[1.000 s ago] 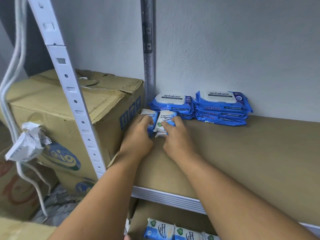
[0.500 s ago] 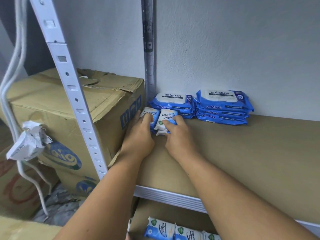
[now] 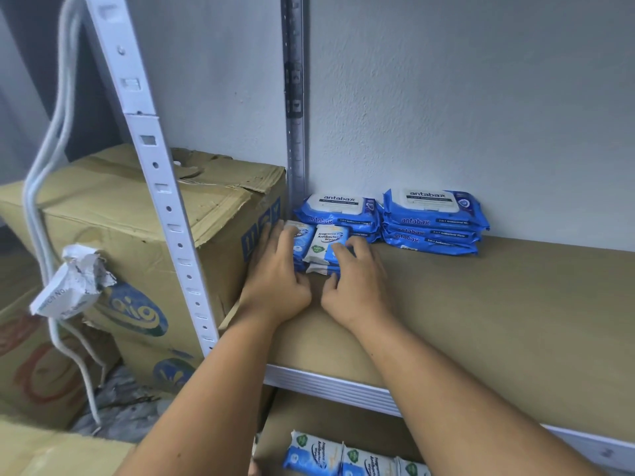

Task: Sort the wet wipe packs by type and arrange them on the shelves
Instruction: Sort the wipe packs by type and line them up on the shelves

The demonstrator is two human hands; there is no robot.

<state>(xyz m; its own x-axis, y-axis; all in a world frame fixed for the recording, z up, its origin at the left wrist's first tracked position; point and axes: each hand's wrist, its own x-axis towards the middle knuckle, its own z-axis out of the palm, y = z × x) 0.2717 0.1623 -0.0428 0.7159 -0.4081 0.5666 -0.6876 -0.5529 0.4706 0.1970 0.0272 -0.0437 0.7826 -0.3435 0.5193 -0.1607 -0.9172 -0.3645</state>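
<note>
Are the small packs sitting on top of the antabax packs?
No, the small packs lie on the shelf itself, in front of the antabax packs.

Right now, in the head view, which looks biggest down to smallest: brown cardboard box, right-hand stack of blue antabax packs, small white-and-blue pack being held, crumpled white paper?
1. Brown cardboard box
2. Right-hand stack of blue antabax packs
3. Crumpled white paper and small white-and-blue pack: unranked; paper hangs nearer, pack partly covered.
</note>
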